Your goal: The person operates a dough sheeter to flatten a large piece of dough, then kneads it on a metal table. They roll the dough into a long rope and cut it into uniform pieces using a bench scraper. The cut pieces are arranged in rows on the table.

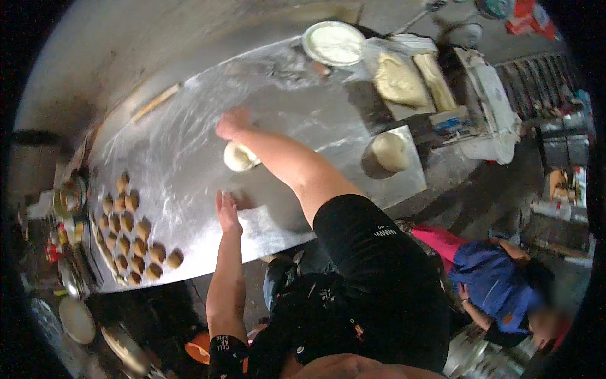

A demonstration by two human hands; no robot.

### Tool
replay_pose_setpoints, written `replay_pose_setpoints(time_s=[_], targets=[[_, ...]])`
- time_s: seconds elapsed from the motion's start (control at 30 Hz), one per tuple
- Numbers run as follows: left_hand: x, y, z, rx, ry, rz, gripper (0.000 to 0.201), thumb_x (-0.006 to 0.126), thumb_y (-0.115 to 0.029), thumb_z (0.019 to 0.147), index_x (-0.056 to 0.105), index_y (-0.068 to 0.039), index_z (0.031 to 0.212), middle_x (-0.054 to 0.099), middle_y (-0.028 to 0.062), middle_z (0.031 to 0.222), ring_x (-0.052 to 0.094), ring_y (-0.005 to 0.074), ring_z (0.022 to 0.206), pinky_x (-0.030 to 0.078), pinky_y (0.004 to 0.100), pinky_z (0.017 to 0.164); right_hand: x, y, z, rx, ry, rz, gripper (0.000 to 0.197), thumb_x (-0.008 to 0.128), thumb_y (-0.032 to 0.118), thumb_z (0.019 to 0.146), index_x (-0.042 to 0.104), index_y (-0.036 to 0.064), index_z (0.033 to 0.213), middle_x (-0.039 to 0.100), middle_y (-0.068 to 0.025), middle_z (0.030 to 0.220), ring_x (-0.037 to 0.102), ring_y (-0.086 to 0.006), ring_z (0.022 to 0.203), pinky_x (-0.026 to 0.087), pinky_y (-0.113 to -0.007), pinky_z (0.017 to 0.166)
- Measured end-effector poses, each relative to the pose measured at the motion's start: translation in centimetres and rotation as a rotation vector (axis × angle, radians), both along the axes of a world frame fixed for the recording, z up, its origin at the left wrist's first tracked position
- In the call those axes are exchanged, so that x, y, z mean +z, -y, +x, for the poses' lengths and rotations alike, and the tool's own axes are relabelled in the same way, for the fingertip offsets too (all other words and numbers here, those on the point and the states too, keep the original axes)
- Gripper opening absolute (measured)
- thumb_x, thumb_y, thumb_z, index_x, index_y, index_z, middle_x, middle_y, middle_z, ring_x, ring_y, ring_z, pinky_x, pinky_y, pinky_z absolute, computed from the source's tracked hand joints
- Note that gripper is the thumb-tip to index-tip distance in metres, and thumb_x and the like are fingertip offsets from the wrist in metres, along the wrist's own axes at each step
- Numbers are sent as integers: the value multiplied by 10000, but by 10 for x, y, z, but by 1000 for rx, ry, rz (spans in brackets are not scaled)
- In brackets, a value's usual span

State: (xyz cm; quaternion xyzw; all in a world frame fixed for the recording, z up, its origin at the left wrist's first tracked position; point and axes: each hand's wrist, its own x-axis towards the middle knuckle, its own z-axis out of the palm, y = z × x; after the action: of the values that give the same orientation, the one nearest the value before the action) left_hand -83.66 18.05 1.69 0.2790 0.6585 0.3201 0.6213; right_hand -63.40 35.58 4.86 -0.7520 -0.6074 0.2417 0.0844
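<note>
While the left hand (pixel 226 211) is held out over the near half of the grey desk (pixel 180 215), its fingers apart, a co-worker in a blue top (pixel 486 278) is off to the right, past the end of the desk. Small brown balls (pixel 138 247) sit in loose rows at the left end, well apart from both hands. Beyond the left hand, around the middle, a round, pale piece of dough (pixel 238 159) lies on the desk, its right side partly covered from view by the right forearm. A larger rounded lump (pixel 392 151) rests near the right corner. Just past the dough is the right hand (pixel 233 122), its back turned up; it is blurred, and I cannot tell whether its fingers are closed on anything. White powder streaks the surface around it. Farther off, a pale stick (pixel 156 103) lies along the far-left edge, a yellowish slab of dough (pixel 399 81) lies at the far right, and a white bowl (pixel 307 50) stands by the far edge.
</note>
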Motion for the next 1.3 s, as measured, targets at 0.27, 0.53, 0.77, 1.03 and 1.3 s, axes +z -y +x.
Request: replay_pose_setpoints(time_s=[0.27,0.53,0.77,1.03,1.3], targets=[[-27,1,-123,-504,-1199,561,621,569,-352,927,423,-60,1455,410,233,1479,321,427,1396,230,557,1143,12,125,-46,277,265,91,762,495,549,907,502,-56,1370,351,-220,1534,241,-392,1461,149,-550,1185],[-30,19,-131,-592,-1333,646,742,500,-553,921,384,-84,1485,310,283,1532,224,457,1443,148,588,1168,-17,276,-49,212,294,539,755,644,507,797,541,-102,1233,513,-265,1316,391,-442,1318,263,-583,1114],[-25,11,-123,-634,-1325,637,778,513,-556,904,362,-79,1499,294,289,1540,202,464,1454,126,586,1176,-24,37,-9,-29,389,299,715,368,562,977,385,63,1489,204,-198,1607,157,-403,1486,130,-533,1198],[-30,11,-135,-645,-1383,584,748,480,-524,930,345,-73,1511,274,267,1559,197,452,1458,130,580,1175,0,244,-50,336,311,492,587,532,399,914,556,-62,1276,554,-227,1338,440,-421,1328,289,-582,1110],[-27,13,-123,-684,-1415,606,748,482,-527,940,327,-77,1516,272,272,1557,210,449,1453,144,583,1173,-22,119,-32,105,278,310,683,471,506,934,495,-20,1369,356,-249,1500,275,-444,1405,220,-591,1125]])
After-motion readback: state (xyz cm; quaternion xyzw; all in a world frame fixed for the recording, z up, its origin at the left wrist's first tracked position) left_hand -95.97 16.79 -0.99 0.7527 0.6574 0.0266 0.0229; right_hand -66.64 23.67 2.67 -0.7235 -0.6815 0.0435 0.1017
